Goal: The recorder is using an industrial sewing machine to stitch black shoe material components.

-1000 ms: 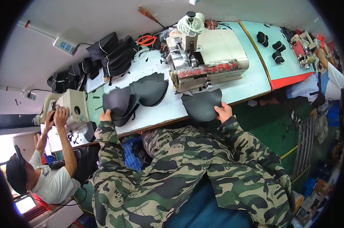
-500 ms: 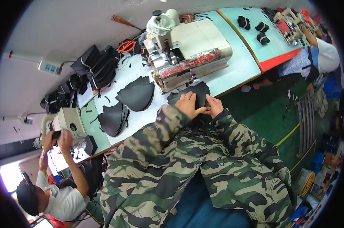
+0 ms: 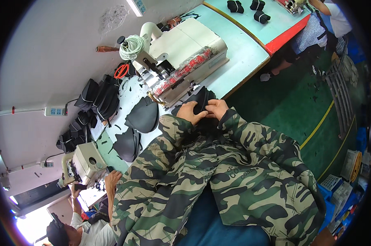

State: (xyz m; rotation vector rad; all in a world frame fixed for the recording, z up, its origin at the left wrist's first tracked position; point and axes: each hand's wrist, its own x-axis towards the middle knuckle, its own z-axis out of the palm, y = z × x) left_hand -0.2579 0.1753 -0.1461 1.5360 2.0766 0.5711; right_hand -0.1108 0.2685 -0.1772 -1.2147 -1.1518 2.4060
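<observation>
Green floor (image 3: 275,102), blue bins (image 3: 325,193) at right, contents unclear, 2 hands (image 3: 188,112) tight on a black piece (image 3: 202,97).

The black pieces (image 3: 143,117) look matt and smooth; the sewing machine (image 3: 187,41), painted metal; the camouflage sleeves (image 3: 261,137), cloth.

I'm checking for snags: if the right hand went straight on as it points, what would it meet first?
Likely the black piece that the right hand touches; the left hand may come next, though depth is unclear.
</observation>
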